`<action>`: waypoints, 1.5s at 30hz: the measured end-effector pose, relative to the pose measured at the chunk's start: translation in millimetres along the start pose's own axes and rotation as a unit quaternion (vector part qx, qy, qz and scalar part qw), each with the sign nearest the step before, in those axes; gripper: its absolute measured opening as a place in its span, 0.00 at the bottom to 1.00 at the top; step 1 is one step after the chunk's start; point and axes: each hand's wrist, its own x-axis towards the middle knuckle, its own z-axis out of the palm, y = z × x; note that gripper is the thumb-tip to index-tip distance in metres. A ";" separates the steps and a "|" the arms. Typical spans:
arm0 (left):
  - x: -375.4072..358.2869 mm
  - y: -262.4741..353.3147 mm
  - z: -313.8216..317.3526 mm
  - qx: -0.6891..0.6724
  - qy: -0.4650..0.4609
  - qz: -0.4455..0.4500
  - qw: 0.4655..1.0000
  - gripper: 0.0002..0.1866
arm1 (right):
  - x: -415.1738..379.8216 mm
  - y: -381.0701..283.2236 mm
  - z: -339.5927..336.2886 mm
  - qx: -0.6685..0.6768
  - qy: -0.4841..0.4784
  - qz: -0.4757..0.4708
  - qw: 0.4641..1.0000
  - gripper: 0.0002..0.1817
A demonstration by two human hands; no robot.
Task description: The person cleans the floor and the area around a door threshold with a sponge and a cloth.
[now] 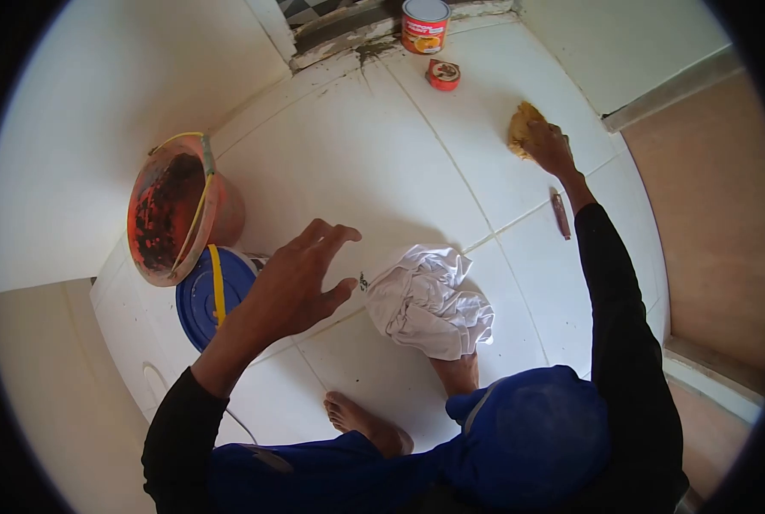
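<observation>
My right hand (pixel 549 147) reaches far forward and grips a yellow-brown sponge (pixel 520 130) against the white tiled floor; part of it is hidden under my fingers. My left hand (pixel 295 281) hangs over the floor with its fingers apart and nothing in them. Just right of it a crumpled white cloth (pixel 425 304) lies over the front of my foot. Behind my left wrist is a bucket with a blue lid (pixel 195 295) and a yellow strap. A brown stick-like piece (pixel 561 214) lies on the tiles near my right forearm.
A tilted orange bucket (pixel 228 210), dark-stained inside, leans at the left by the wall. At the far edge stand a red paint can (pixel 424 27) and a small red round tin (pixel 443 75). A worn doorway sill (pixel 348 53) lies beyond, and a brown panel (pixel 708 206) borders the right.
</observation>
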 end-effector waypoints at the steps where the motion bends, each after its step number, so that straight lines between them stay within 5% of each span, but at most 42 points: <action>1: 7.3 -9.4 7.4 0.026 -0.029 -0.007 0.999 0.30 | 3.7 -11.3 -5.9 0.015 -0.011 0.058 0.998 0.31; 2: 16.9 -20.2 16.1 0.046 -0.047 -0.019 0.998 0.31 | 6.5 -23.4 -13.9 0.027 -0.022 0.116 0.993 0.26; 5: 62.5 -53.5 46.2 0.137 -0.084 -0.071 0.984 0.34 | 3.7 -93.7 -42.4 0.113 0.016 0.078 0.990 0.19; 7: 103.0 -64.0 55.9 0.181 -0.062 -0.141 0.971 0.36 | -3.0 -155.1 -42.6 0.194 0.099 -0.091 0.972 0.17; 10: 153.8 -108.0 86.2 0.182 0.047 -0.181 0.965 0.34 | -1.8 -248.1 -41.8 0.171 0.102 -0.179 0.963 0.22; 15: 192.7 -148.7 85.2 0.134 0.269 -0.326 0.896 0.30 | -12.5 -321.9 11.3 0.036 -0.107 -0.187 0.976 0.35; 18: 218.1 -167.7 67.3 0.072 0.349 -0.440 0.825 0.31 | 7.0 -323.9 42.4 0.060 -0.104 -0.199 0.973 0.35; 22: 238.9 -201.8 68.5 0.084 0.459 -0.419 0.779 0.30 | 47.8 -327.8 65.5 0.064 -0.029 -0.213 0.975 0.33; 24: 242.8 -210.0 88.6 0.035 0.427 -0.447 0.785 0.33 | 74.1 -329.9 73.4 0.059 -0.020 -0.206 0.976 0.32; 26: 245.9 -214.7 109.0 0.160 0.466 -0.413 0.766 0.36 | 104.6 -332.5 85.0 0.057 0.008 -0.194 0.979 0.32; 45: 247.2 -207.9 90.4 0.119 0.379 -0.458 0.795 0.37 | 210.3 -324.0 84.5 0.036 0.024 -0.171 0.984 0.33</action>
